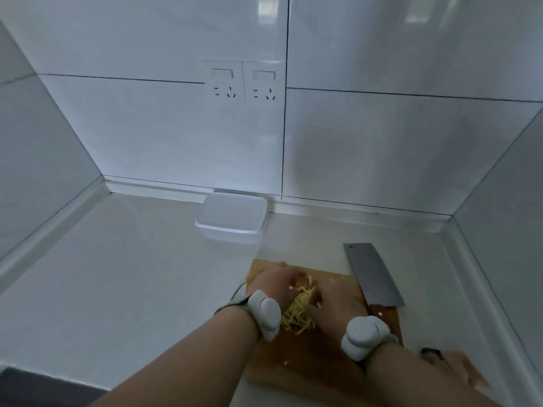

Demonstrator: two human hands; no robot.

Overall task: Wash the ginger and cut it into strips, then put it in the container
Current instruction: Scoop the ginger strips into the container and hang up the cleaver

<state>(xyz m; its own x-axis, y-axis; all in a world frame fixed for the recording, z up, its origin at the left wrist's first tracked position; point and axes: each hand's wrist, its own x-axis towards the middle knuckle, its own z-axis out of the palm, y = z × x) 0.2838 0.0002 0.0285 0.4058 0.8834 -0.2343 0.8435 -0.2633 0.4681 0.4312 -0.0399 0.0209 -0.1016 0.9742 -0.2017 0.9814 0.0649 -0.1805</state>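
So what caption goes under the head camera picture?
Both hands gather ginger strips on the cutting board, cleaver set aside.

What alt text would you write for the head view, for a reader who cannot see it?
Two hands, left and right, gather yellow ginger strips on a wooden board. A cleaver lies to the right, its blade partly on the board, and a lidded container stands behind by the tiled wall.
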